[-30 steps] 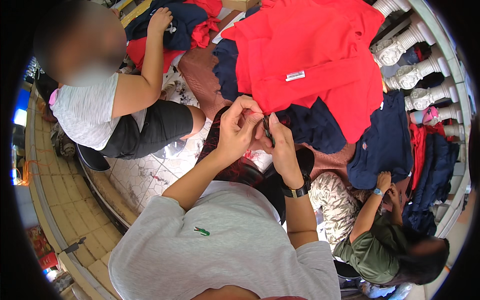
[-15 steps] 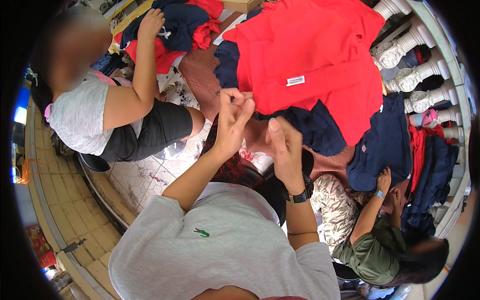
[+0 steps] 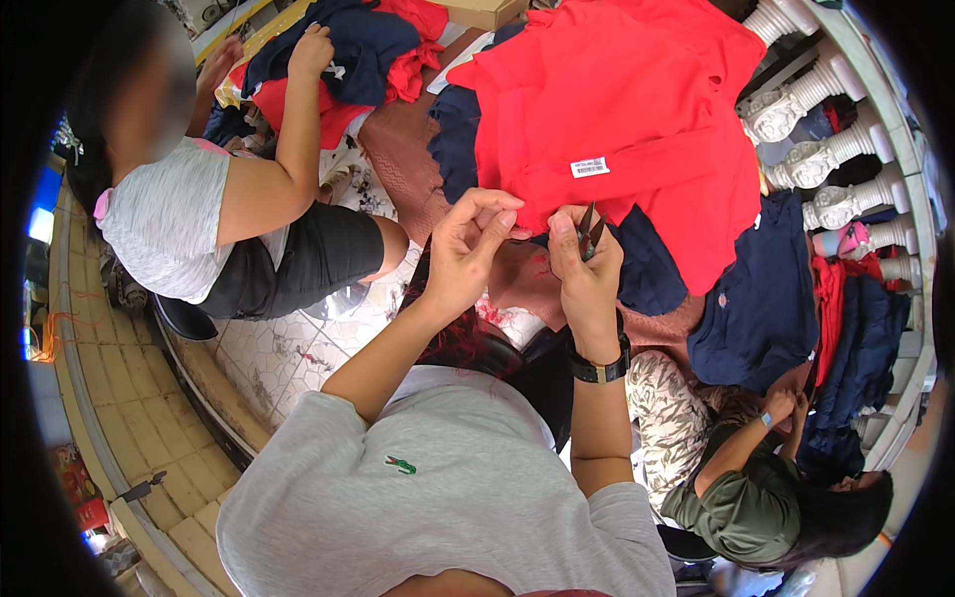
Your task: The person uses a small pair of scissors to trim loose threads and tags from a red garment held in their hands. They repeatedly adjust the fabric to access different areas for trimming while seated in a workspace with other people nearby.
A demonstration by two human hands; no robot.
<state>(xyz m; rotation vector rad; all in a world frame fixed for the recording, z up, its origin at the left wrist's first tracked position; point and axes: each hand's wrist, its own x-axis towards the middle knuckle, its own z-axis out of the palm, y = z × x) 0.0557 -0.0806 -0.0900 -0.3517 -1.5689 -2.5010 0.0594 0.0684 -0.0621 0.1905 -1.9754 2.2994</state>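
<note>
The red garment [image 3: 617, 99] lies spread out, partly over a navy garment [image 3: 652, 264]. The left hand [image 3: 466, 246] is at the red garment's near edge, grip narrow; whether fabric is pinched cannot be told. The right hand [image 3: 590, 284], near that edge, holds dark thread snips [image 3: 586, 239], blades parted. A white label [image 3: 590, 167] lies on the red garment.
</note>
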